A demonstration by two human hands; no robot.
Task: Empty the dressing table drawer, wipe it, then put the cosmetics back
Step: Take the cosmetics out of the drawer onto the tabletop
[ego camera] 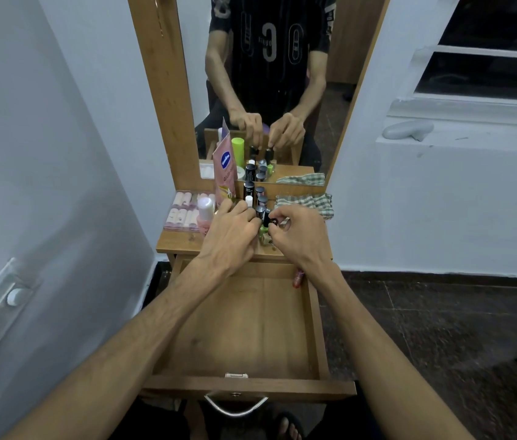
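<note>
Drawer (244,328) pulled out, nearly bare; one small item (298,278) left at its 1 o'clock corner. Nail polish bottles (262,214) clustered on tabletop (180,241). Left hand (235,231) fingers curled on bottles, right hand (295,231) pinching dark cap. Step judged: emptying or restocking, can't tell. Checked cloth (306,203) at 2 o'clock, needed for wipe.

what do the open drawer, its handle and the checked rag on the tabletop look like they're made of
Open brown drawer: wood or wood-look laminate, matt, with visible grain. Curved silver handle: probably metal, shiny with bright glints. Green-and-white checked rag: woven cloth, soft and crumpled into folds.
</note>
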